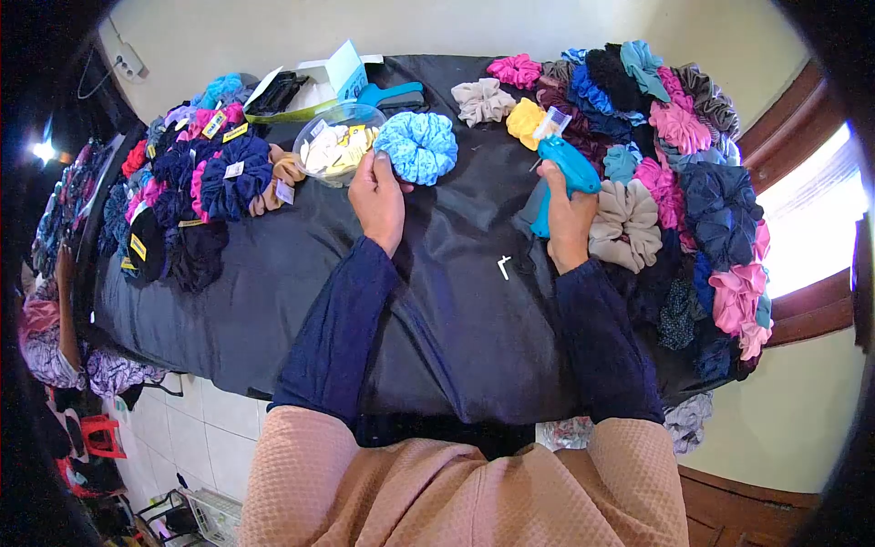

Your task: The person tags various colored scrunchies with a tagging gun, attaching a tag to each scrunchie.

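A light blue patterned scrunchie [417,149] is pinched at its lower left edge between the thumb and fingers of my left hand [379,202]. Wrapped round the handle of a teal tagging gun [569,166] is my right hand [571,219], with the needle pointing left. A clear round tub [310,162] of white and yellow labels sits just behind my left hand. Beside my right hand lies a beige scrunchie [625,224]. A yellow scrunchie [526,122] with a clear packet of small white pieces [552,122] is behind the gun.
Tagged dark scrunchies [235,187] are heaped at the left, and untagged-looking ones [720,211] at the right. An open box [321,84] and another teal tool [392,93] lie at the back. A small white bent piece [503,266] rests on the black table cover [447,319].
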Available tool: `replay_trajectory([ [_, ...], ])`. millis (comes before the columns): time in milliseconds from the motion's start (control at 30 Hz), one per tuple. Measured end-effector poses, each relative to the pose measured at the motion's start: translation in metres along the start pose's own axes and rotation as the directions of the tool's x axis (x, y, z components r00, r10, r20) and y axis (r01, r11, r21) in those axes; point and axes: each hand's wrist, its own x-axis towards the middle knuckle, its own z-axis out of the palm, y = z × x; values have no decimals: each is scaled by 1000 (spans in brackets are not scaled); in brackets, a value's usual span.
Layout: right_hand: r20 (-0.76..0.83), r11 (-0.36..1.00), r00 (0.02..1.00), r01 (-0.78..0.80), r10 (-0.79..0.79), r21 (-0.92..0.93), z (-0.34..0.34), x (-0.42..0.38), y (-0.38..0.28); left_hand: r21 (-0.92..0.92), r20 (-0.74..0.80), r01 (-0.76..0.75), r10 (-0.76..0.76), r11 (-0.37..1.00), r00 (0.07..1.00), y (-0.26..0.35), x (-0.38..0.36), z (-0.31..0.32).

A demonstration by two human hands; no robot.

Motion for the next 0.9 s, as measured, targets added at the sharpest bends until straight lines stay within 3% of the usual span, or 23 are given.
replay_trajectory([
  [67,22,998,999,47,-46,-35,0,-2,1,-19,0,9,-9,1000,1000,0,0,0],
  [133,196,980,981,-25,-15,200,5,-8,-23,-35,29,24,-23,999,999,1,-1,0],
  [167,197,980,980,-30,-10,198,5,-10,-32,-33,28,28,-27,999,999,1,-1,0],
  [233,421,782,854,-476,304,401,4,-15,-44,6,13,-22,22,1000,1000,3,-2,1],
  [333,401,816,888,-396,225,421,7,-18,-43,49,-23,-76,78,996,997,9,-6,3],
  [367,424,803,883,-397,202,445,5,-16,-45,93,-50,-209,215,973,975,-3,-2,4],
  [400,425,801,881,-403,208,442,4,-15,-41,96,-51,-204,209,974,977,1,-3,3],
  [467,336,823,912,-372,237,430,1,-12,-32,216,74,-468,464,857,883,19,-8,3],
  [633,125,893,975,-220,185,393,6,-16,-36,318,114,-473,462,822,879,13,-6,1],
  [733,135,914,980,-185,145,361,5,-16,-32,385,186,-436,394,814,900,3,-6,2],
  [800,142,910,977,-200,158,363,8,-16,-27,511,324,-560,457,653,828,-4,-7,4],
  [900,177,900,966,-244,190,362,8,-17,-24,565,398,-557,389,609,830,-13,-12,5],
])
